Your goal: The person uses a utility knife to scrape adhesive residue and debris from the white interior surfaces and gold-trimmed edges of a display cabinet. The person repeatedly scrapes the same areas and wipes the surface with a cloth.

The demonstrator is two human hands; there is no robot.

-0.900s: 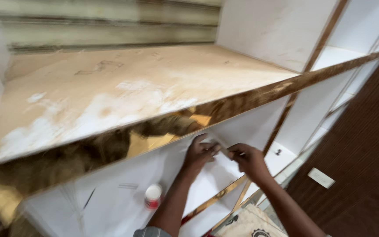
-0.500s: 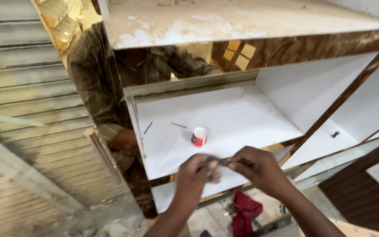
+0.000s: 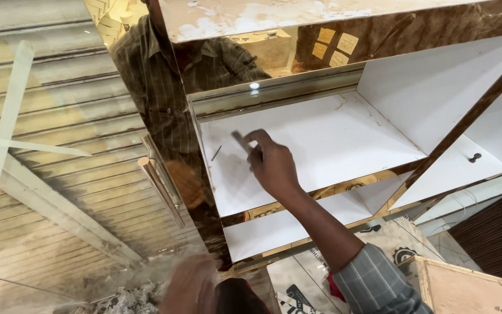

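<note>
White cabinet shelf spans the middle, edged in glossy brown laminate, with a mirrored door panel and its metal bar handle to the left. Right hand reaches over the shelf's left part, fingers pinching a thin dark stick-like tool that points far-left. Left hand sits blurred at the near edge; grip cannot be told. A small nail lies on the shelf, left of the tool.

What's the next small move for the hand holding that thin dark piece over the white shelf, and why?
Probably lower the right hand a little so the thin dark piece in its fingertips meets the white shelf. The piece is held just over the board near a small dark nail-like bit. The left hand is blurred, low and away from the shelf.
</note>
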